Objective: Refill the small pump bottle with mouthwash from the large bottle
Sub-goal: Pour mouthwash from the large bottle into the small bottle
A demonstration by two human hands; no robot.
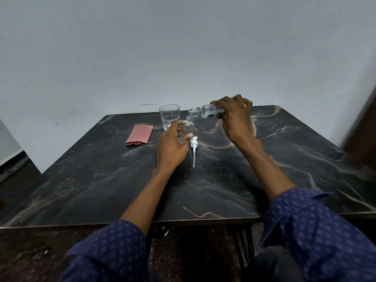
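Clear large bottle half-hidden in right hand grip; small bottle in left hand grip.

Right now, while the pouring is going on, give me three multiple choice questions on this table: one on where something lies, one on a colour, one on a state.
1. Where is the white pump head?
A. lying on the table
B. screwed on the small bottle
C. inside the glass

2. What colour is the folded cloth?
A. green
B. pink
C. yellow

3. How is the large bottle held?
A. upright and capped
B. lying flat on the table
C. tipped, mouth over the small bottle

Key: 1 A, it lies beside the left hand. 2 B, pinkish red fabric. 3 C, the right hand tilts it, uncapped.
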